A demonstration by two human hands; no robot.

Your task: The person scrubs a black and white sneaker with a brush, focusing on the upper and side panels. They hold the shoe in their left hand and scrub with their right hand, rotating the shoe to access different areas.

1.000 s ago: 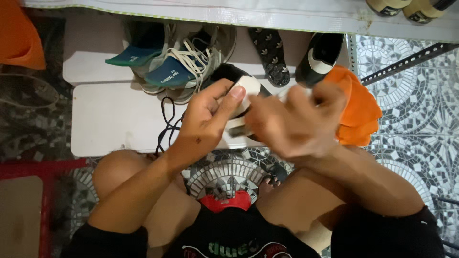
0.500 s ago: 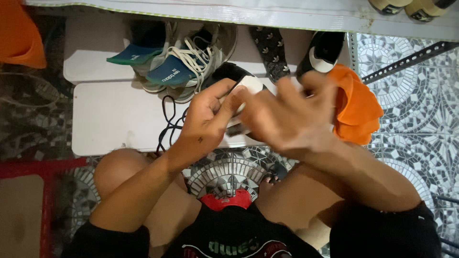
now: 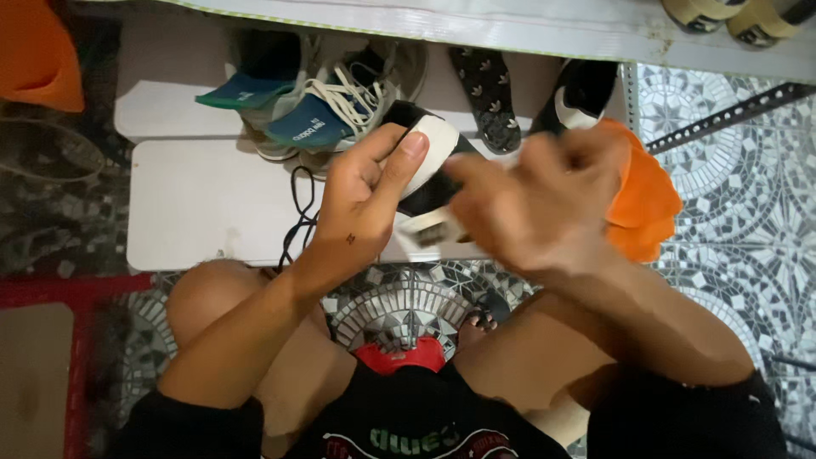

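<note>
Here, the patterned tile floor (image 3: 748, 212) spreads under everything, and on it stand 2 white boards (image 3: 204, 212) like low steps. On the far board sit a pair of grey sneakers (image 3: 340, 93) with blue insoles, a dark insole (image 3: 484, 93) lying sole-up, and a black-and-white shoe (image 3: 578, 93). An orange cloth (image 3: 646, 200) lies bunched at the right end of the near board. A black lace (image 3: 297, 212) trails over the near board's edge.

The shoe (image 3: 429, 166) in hand, black with a white toe, is held above the near board, just in front of the person's knees. The left hand (image 3: 361, 208) wraps it from the left, thumb pressed along the white toe. The right hand (image 3: 544, 208) is blurred with motion against the shoe's right side; whether its fingers pinch anything I cannot tell. A pale, brush-like thing (image 3: 429, 234) shows under the shoe, too unclear to name for sure.

As a judgement, the work goes best with the left thumb kept firm so the shoe does not twist, and short, even strokes from the right.
</note>
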